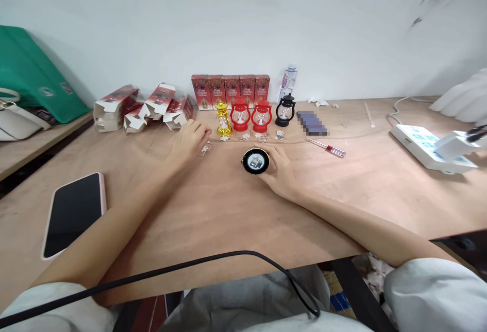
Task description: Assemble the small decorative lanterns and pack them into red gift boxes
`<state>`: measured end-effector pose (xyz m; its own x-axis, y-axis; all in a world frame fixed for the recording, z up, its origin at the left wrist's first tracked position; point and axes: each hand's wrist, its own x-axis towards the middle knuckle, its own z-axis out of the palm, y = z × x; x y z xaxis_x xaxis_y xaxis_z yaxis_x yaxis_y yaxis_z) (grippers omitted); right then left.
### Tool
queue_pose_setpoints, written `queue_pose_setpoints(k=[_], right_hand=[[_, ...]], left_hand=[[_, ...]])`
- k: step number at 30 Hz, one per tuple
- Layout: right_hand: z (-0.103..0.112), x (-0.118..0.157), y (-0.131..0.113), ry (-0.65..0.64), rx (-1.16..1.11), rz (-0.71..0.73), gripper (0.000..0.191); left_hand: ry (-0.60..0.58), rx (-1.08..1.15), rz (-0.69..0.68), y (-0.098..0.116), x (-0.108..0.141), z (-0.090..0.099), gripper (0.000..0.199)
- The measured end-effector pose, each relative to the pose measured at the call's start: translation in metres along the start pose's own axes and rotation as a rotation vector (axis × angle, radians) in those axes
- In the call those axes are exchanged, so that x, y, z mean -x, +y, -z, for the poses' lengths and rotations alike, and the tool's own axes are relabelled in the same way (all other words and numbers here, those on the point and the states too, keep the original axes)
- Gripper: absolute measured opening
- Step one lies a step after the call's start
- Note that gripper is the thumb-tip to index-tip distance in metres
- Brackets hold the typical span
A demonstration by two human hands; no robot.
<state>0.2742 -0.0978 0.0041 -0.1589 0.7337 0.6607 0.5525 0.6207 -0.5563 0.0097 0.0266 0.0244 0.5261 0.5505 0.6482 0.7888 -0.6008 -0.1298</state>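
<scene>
My right hand (281,172) is wrapped round a small lantern (256,161), tipped so its round black base faces me. A lighter disc with dark and silvery shapes shows in the middle of the base, and gold shows at its rim. My left hand (191,138) rests on the table with its fingers bent together beside small wire-and-paper pieces (206,148); whether anything is between the fingertips is hidden. Beyond the hands stand a gold lantern (223,120), two red lanterns (240,115) and a black lantern (285,110), with similar small pieces before them.
Closed red boxes (224,88) stand in a row by the wall, with opened boxes (116,111) to the left. A screwdriver (331,150), blurred dark object (312,123) and power strip (426,146) lie right. A phone (74,215) is left; a black cable (198,260) crosses in front.
</scene>
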Motion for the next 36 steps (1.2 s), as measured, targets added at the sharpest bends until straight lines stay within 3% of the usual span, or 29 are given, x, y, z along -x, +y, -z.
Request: queue_pose_setpoints(k=[3, 7, 10, 15, 17, 22, 26, 28, 31, 33, 36], right_hand=[[0.000, 0.000, 0.000, 0.007, 0.001, 0.008, 0.044], [-0.001, -0.001, 0.001, 0.009, -0.001, 0.037, 0.044], [-0.001, -0.001, 0.001, 0.010, -0.009, 0.047, 0.045], [-0.001, -0.001, 0.001, 0.026, -0.032, 0.017, 0.043], [-0.002, -0.001, 0.002, 0.045, -0.045, 0.013, 0.041], [-0.003, -0.001, 0.003, 0.051, -0.050, -0.013, 0.041], [-0.003, -0.001, 0.003, 0.048, -0.044, -0.017, 0.041], [-0.003, -0.001, 0.003, 0.048, -0.039, -0.021, 0.040], [-0.002, -0.001, 0.002, 0.054, -0.029, -0.040, 0.038], [-0.002, -0.001, 0.001, 0.057, -0.033, -0.052, 0.038], [-0.002, 0.000, 0.002, 0.055, -0.038, -0.049, 0.039]], left_hand=[[0.266, 0.122, -0.096, 0.042, -0.013, 0.032, 0.022], [0.286, 0.282, -0.436, 0.097, -0.019, 0.067, 0.014], [0.280, 0.272, -0.539, 0.111, -0.016, 0.068, 0.013], [0.192, 0.203, -0.496, 0.099, -0.015, 0.050, 0.017], [0.209, 0.193, -0.515, 0.096, -0.015, 0.047, 0.017], [0.216, 0.154, -0.543, 0.096, -0.015, 0.049, 0.016], [0.187, 0.253, -0.494, 0.095, -0.017, 0.055, 0.014], [0.212, 0.305, -0.415, 0.088, -0.020, 0.055, 0.014], [0.181, 0.301, -0.180, 0.066, -0.024, 0.046, 0.019], [0.112, 0.257, -0.007, 0.043, -0.022, 0.032, 0.023], [-0.093, 0.177, 0.223, 0.007, -0.012, 0.008, 0.026]])
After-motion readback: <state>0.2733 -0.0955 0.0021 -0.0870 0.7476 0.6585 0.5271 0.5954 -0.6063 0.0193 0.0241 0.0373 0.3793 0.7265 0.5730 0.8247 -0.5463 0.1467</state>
